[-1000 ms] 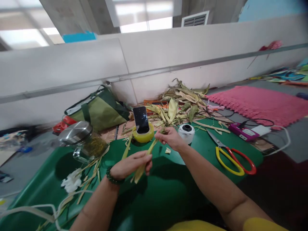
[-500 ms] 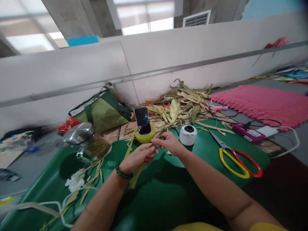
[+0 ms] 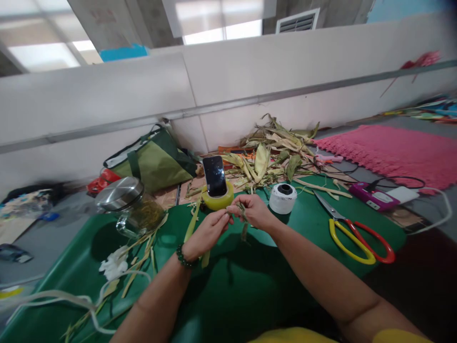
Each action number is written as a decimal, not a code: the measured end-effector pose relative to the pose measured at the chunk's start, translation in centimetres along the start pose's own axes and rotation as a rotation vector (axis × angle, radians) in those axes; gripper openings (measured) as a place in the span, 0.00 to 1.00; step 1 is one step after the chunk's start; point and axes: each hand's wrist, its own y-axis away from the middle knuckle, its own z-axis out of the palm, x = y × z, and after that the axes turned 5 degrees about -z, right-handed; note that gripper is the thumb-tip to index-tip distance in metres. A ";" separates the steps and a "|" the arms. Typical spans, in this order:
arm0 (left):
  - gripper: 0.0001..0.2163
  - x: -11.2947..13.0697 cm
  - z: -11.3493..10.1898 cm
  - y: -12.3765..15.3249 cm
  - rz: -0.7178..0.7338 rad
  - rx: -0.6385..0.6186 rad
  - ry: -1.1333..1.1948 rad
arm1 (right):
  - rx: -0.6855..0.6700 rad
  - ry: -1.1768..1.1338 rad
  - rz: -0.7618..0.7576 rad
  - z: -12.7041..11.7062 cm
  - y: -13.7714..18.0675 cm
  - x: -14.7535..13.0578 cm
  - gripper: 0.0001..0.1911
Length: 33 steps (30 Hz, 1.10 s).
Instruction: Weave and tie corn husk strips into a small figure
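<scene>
My left hand (image 3: 209, 232), with a green bead bracelet at the wrist, pinches one end of a twisted corn husk strip (image 3: 244, 233). Closed on the same strip, my right hand (image 3: 256, 212) meets the left fingertips over the green table. A loose end of the strip dangles below my right fingers. A flatter pale-green husk piece (image 3: 192, 223) passes behind my left hand. Just beyond the hands, a phone (image 3: 214, 177) leans upright in a roll of yellow tape (image 3: 217, 203). A white thread spool (image 3: 282, 205) stands right of my right hand.
Large scissors (image 3: 333, 214) with red and yellow handles lie at right. A lidded glass jar (image 3: 143, 212) stands at left near crumpled tissue (image 3: 114, 264) and a white cable (image 3: 89, 305). Corn husks (image 3: 262, 162) are heaped at the back, beside a purple box (image 3: 373, 196).
My right hand has turned slightly, and the strip's loose end now hangs below it. The left hand stays pinched close by. The whole view has shifted a little.
</scene>
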 end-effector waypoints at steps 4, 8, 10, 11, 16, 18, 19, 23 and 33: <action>0.12 -0.6 0.1 -0.5 -0.016 0.050 0.053 | 0.072 -0.074 0.086 0.6 -0.5 0.6 0.20; 0.12 -0.8 -0.4 -1.1 -0.167 -0.023 0.329 | 0.229 -0.205 0.017 -0.8 -0.8 0.0 0.21; 0.12 -0.7 -0.8 -1.4 -0.161 0.069 0.475 | 0.301 -0.086 -0.102 -2.6 -0.5 -1.1 0.22; 0.12 -0.6 -1.0 -1.5 -0.150 0.130 0.532 | 0.315 0.039 -0.163 -3.6 -0.4 -1.8 0.20; 0.11 0.1 -1.2 -1.2 -0.122 0.173 0.712 | -0.022 0.952 -0.278 -6.9 -0.2 -4.6 0.08; 0.12 0.3 -1.1 -0.9 -0.105 0.135 0.720 | -0.206 1.348 -0.231 -6.9 -0.5 -4.5 0.08; 0.12 0.3 -1.1 -0.8 -0.103 0.123 0.708 | -0.279 1.519 -0.190 -6.6 -0.7 -4.1 0.08; 0.13 0.1 -1.2 -1.1 -0.126 0.143 0.661 | -0.440 1.801 0.001 -5.5 -1.8 -2.4 0.08; 0.14 -0.3 -1.1 -1.6 -0.076 0.168 0.671 | -0.382 1.465 0.121 -9.2 -5.2 -5.6 0.12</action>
